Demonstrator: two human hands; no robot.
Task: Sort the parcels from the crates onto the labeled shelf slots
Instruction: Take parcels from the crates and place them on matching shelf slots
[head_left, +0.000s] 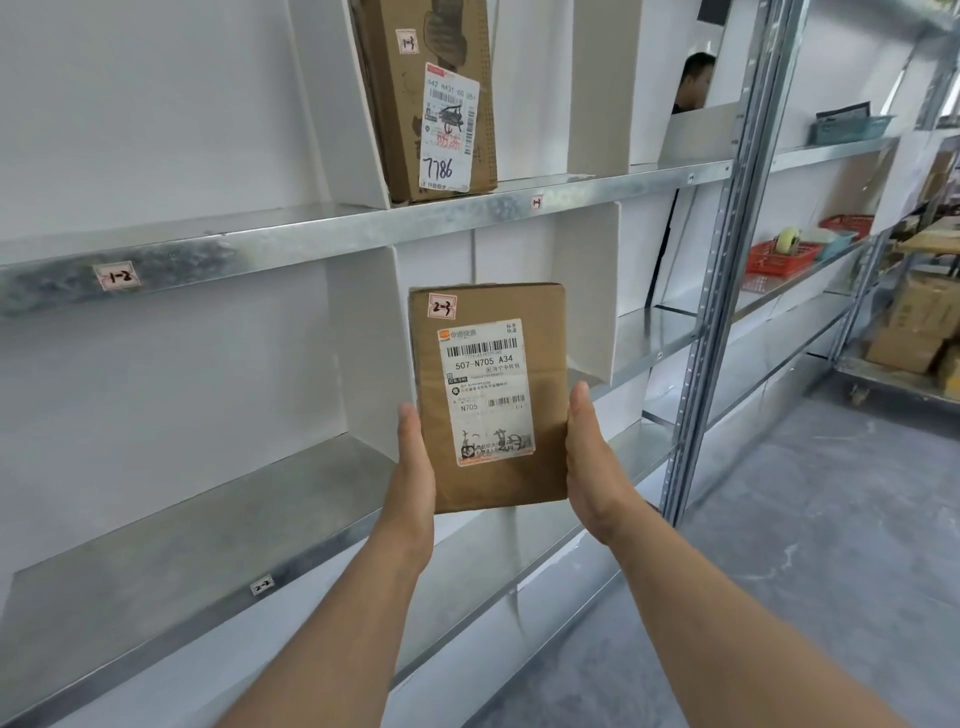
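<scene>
I hold a flat brown cardboard parcel (540, 415) upright in front of the metal shelf (171, 535). It bears a white shipping label and a small tag marked 2-3 near its top. My left hand (413, 467) presses its left edge and my right hand (589, 457) presses its right edge. The parcel hovers before the slot between two white dividers on the second shelf level. A tag reading 2-2 (261, 586) sits on the shelf lip to the left. Another brown parcel (431, 98) stands on the upper level.
White dividers (363, 343) split each level into slots. A tag 1-2 (117, 275) marks the upper shelf lip. A grey upright post (717, 291) stands to the right. Beyond it, red baskets (779, 257) and cardboard boxes (914, 322) sit on further racks. A person's head (693, 78) shows behind the shelf.
</scene>
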